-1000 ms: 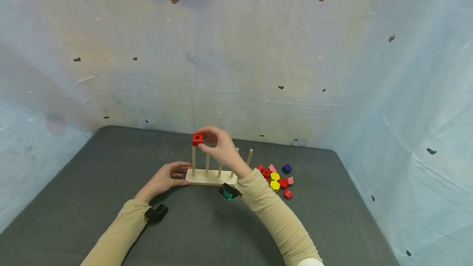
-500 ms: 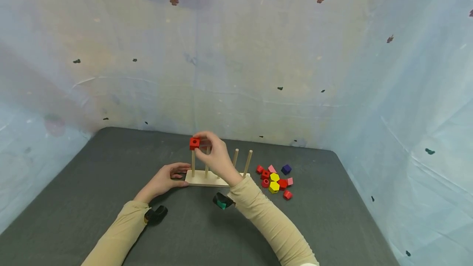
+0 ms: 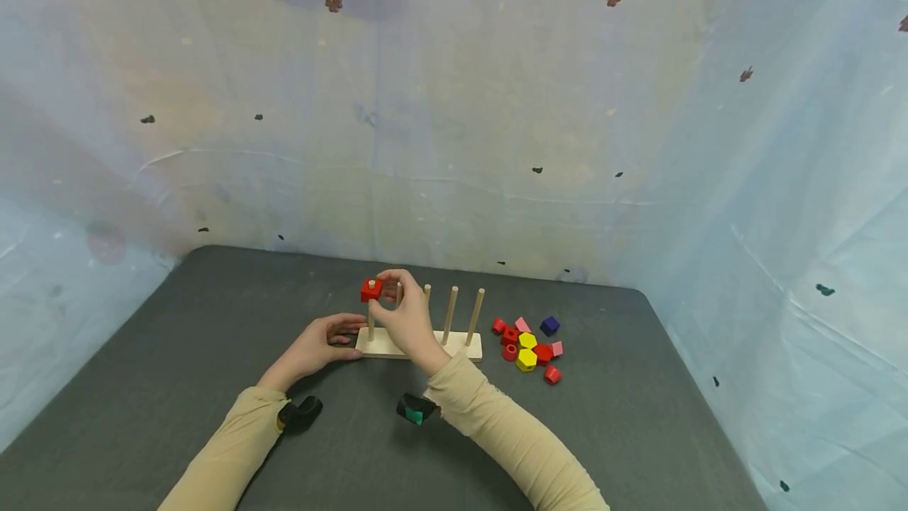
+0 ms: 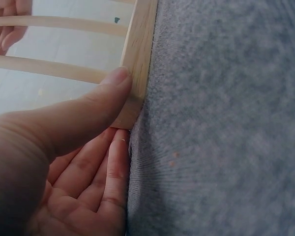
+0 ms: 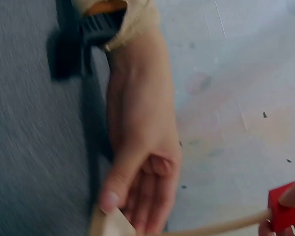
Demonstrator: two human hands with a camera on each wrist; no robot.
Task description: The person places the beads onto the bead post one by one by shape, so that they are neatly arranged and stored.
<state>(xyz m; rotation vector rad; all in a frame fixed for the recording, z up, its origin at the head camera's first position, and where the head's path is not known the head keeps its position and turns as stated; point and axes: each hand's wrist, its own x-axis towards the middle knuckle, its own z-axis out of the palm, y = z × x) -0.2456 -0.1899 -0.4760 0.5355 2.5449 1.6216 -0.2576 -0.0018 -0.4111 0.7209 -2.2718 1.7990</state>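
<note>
Right hand (image 3: 406, 320) pinches a red cube (image 3: 370, 290) at mid-frame in the head view, fingers curled round it; the cube is threaded on the leftmost peg (image 3: 370, 326), near its top, peg tip showing through the hole. Left hand (image 3: 317, 344) grips the left end of the rack base (image 3: 468, 345), thumb on the top face and fingers lying flat beside and under the edge; the left wrist view shows the thumb (image 4: 96, 105) pressed on the wood (image 4: 137, 54) where it meets the grey mat (image 4: 226, 123). In the right wrist view the cube (image 5: 284, 214) sits at lower right on the peg, fingertips on it. Judged progress: early. One piece is started on the first peg and not yet down at the base; the other four pegs (image 3: 451, 314) stand bare as far as can be seen, though the hand hides part of two. Left to go: loose blocks (image 3: 528, 341), lying to the right of the rack at centre-right of the frame — red, yellow, pink, one dark blue (image 3: 549, 326). All lie on the mat, just beside the rack, not touching it as far as I can tell.
</note>
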